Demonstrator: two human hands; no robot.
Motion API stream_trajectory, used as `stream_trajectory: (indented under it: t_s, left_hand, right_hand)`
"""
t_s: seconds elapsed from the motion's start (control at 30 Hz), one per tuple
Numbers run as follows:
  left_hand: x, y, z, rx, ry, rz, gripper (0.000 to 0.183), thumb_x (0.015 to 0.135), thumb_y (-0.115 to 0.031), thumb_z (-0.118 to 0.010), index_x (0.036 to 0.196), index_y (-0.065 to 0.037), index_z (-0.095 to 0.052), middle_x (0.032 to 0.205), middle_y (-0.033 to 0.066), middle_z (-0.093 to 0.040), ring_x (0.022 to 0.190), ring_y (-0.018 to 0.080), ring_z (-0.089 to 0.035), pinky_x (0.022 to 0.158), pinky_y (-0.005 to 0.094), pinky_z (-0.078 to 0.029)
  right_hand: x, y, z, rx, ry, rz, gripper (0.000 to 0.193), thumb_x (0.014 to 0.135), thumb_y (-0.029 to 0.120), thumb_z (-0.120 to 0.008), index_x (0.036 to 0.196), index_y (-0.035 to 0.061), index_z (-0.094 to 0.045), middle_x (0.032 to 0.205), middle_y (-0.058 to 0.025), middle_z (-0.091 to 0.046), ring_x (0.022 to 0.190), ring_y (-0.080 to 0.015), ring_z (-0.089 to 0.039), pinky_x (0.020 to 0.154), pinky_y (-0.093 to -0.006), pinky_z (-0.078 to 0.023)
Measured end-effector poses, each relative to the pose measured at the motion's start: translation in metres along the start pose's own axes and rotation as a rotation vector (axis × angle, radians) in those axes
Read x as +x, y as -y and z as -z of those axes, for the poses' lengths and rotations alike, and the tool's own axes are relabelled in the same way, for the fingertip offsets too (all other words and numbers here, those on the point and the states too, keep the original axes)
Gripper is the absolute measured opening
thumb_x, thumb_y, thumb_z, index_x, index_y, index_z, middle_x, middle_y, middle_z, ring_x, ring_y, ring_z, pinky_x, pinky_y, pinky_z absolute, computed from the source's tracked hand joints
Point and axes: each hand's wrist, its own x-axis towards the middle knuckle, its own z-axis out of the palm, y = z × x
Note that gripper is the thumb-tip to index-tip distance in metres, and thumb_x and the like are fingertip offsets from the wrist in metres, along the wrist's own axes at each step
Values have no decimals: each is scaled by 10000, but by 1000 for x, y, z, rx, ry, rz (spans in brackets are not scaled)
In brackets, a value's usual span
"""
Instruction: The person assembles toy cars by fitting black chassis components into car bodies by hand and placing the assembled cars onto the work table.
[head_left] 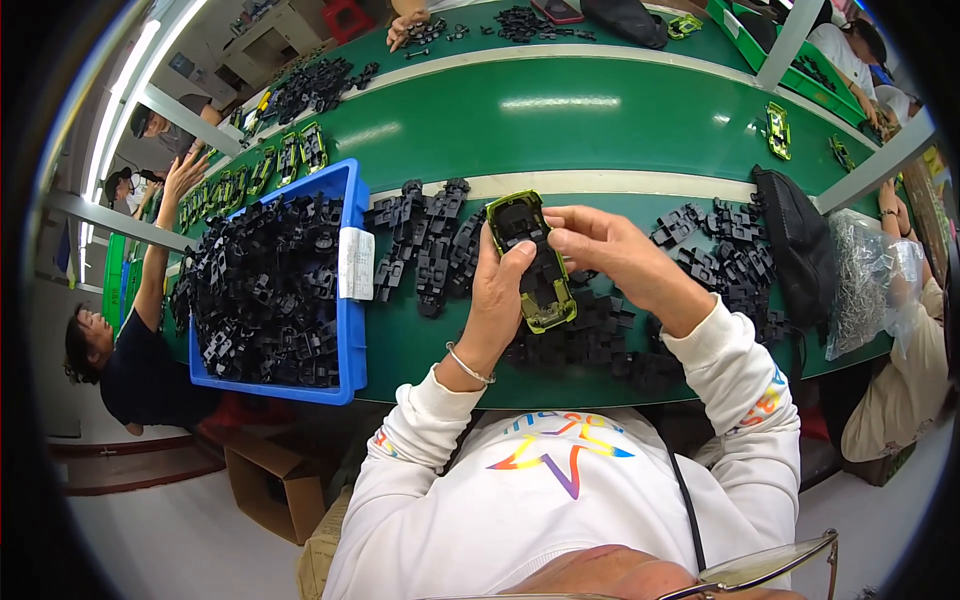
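Note:
A lime-green toy car body shell with a black insert faces me, upright and slightly tilted, above the green table. My left hand grips it from the left side, the thumb pressed on the black insert. At its upper right edge is my right hand, thumb and index finger bent together in a pinch against the shell. Whether a small part sits between those fingertips is hidden. Below and beside the shell lie loose black plastic car parts, with another heap left of my hands and more to the right.
A blue crate full of black parts stands at left. Finished-looking green car shells line the table behind it. At right are a black pouch and a clear bag of screws. Co-workers sit around; one person's arm reaches up at left.

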Motion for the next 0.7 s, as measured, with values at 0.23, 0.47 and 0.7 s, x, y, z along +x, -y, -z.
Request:
stream_trajectory:
  t_s: [0.23, 0.47, 0.7]
  left_hand:
    - [1, 9, 1, 101, -102, -93, 369, 942, -123, -506, 1298, -65, -432, 1088, 59, -559, 954, 130, -592, 811, 280, -533]
    - [5, 10, 6, 139, -71, -84, 327, 980, -139, -507, 1281, -41, -423, 1083, 35, -529, 953, 87, -518, 859, 245, -461]
    - [45, -24, 11, 376, 14, -41, 382, 957, -173, -559, 1262, 7, -415, 1066, 61, -548, 932, 97, -546, 824, 259, -481]
  right_hand:
    - [1, -17, -18, -20, -117, 21, 477, 970, 263, -624, 1332, -30, -521, 1089, -85, -669, 955, -96, -601, 797, -245, -492]
    - [7, -23, -15, -18, -115, 46, 492, 965, 312, -626, 1360, 37, -528, 1118, 7, -639, 932, -45, -569, 706, -201, -449]
    - [17, -12, 1, 61, -80, -12, 560, 959, 382, -617, 1392, 51, -488, 1271, -65, -584, 1042, -125, -594, 804, -274, -510]
